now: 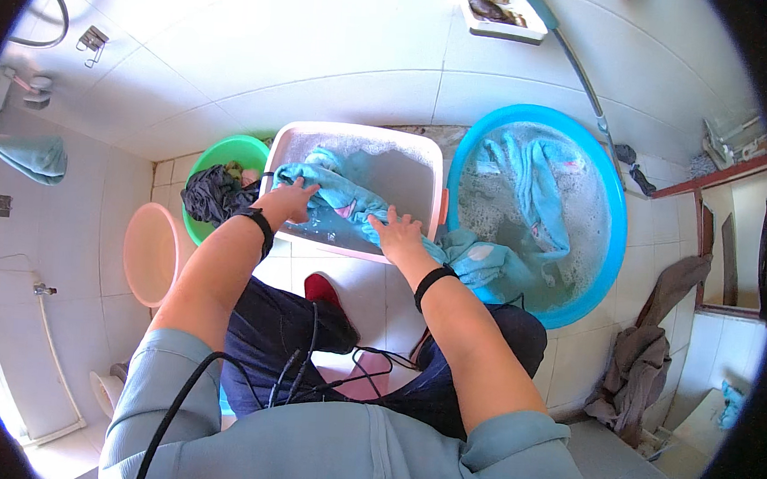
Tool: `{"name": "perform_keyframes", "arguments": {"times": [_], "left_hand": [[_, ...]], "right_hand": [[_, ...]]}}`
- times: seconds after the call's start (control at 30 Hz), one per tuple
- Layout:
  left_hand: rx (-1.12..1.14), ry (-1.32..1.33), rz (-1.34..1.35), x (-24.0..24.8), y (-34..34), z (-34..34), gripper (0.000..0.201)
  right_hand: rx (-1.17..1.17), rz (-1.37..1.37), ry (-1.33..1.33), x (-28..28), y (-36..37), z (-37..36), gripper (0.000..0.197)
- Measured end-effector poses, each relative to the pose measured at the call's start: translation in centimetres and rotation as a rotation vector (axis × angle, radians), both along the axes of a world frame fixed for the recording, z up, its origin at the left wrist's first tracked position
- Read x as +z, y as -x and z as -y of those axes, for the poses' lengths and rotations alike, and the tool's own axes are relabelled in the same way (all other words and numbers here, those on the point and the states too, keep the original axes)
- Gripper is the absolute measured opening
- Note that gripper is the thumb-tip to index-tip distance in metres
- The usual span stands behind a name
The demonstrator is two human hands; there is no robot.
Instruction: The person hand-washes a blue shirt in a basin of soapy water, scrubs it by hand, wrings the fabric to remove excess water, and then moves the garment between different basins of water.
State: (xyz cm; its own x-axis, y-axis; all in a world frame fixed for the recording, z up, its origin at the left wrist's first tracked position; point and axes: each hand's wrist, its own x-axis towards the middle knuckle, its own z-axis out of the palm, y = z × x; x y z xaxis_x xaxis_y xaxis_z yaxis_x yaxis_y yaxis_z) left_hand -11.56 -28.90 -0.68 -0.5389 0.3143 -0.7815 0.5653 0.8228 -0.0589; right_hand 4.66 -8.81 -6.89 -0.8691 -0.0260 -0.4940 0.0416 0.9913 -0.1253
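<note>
A wet light blue cloth [345,193] with pink and white patches lies across a pale pink rectangular basin [355,131] of cloudy water. Its far-right part [479,261] hangs over the basin's corner into a round blue tub [615,205]. My left hand [289,202] is closed on the cloth's left end, its fingers partly hidden by the folds. Over the basin's near right side, my right hand [400,238] rests on the cloth with fingers spread. Soapy water fills the tub, where more light blue fabric [538,189] floats.
A green basin [247,143] with dark clothes [213,192] stands at the left, beside a peach bucket [132,255]. Black cables [182,403] cross my lap. Brown fabric [639,369] lies at the right. A shower hose [578,67] hangs by the tiled wall.
</note>
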Motion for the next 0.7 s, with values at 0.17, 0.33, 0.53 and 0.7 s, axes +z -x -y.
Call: {"name": "perform_keyframes", "arguments": {"times": [0.17,0.33,0.53,0.7], "left_hand": [[-0.066,-0.102,-0.016,-3.9,-0.1,1.7,0.086],[-0.115,-0.133,0.087,-4.9,-0.5,-0.9,0.077],[-0.224,-0.185,0.088,-6.8,-0.6,-1.5,0.071],[-0.137,-0.208,0.136,-6.3,-1.5,-1.6,0.072]], "right_hand": [[-0.002,0.054,-0.065,-1.9,1.5,0.8,0.053],[-0.038,0.219,-0.091,-3.2,2.2,0.5,0.043],[-0.036,0.187,-0.136,-6.2,2.0,0.2,0.031],[-0.244,0.058,0.100,-2.6,3.2,-1.0,0.025]]}}
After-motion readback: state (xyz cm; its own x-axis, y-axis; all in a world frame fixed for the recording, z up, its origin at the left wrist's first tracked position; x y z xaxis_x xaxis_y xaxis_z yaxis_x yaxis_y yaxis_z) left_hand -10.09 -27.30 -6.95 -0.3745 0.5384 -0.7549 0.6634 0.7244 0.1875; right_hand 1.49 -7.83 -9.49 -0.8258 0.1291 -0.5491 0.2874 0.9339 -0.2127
